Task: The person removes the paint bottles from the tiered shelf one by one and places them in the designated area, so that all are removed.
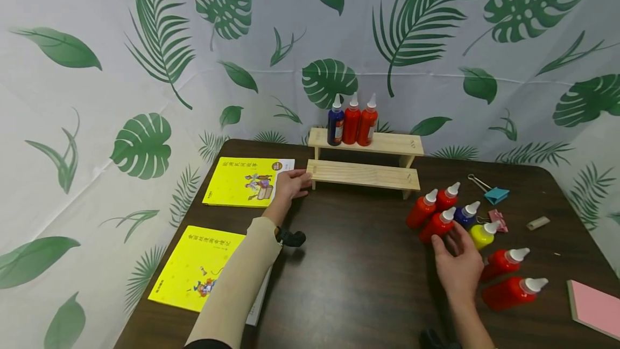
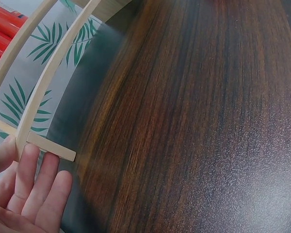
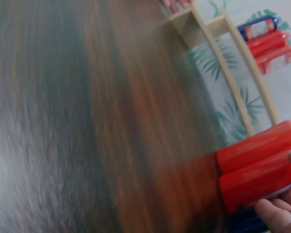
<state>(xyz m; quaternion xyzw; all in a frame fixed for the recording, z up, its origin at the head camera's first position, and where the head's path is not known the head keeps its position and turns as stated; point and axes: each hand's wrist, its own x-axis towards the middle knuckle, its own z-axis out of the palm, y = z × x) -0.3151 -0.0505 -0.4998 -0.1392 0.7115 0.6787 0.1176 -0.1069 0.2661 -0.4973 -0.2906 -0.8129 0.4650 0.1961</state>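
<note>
My left hand [image 1: 291, 185] grips the left end of a two-step wooden rack [image 1: 363, 175], thumb on the lower board and fingers against its end in the left wrist view. On the upper step stand a blue bottle [image 1: 335, 125] and two red bottles [image 1: 351, 125], all with white pointed caps. My right hand [image 1: 459, 263] holds a red bottle [image 1: 437, 225] at the right, thumb on one side and fingers on the other. Close around it stand more red bottles [image 1: 420, 211], a blue bottle [image 1: 466, 217] and a yellow bottle [image 1: 481, 237].
Two red bottles [image 1: 508, 293] are right of my right hand. Beyond lie a blue binder clip [image 1: 497, 195], a pink clip [image 1: 499, 220], a small pale block [image 1: 537, 223] and a pink notepad [image 1: 596, 308]. Yellow books [image 1: 194, 268] lie at the left.
</note>
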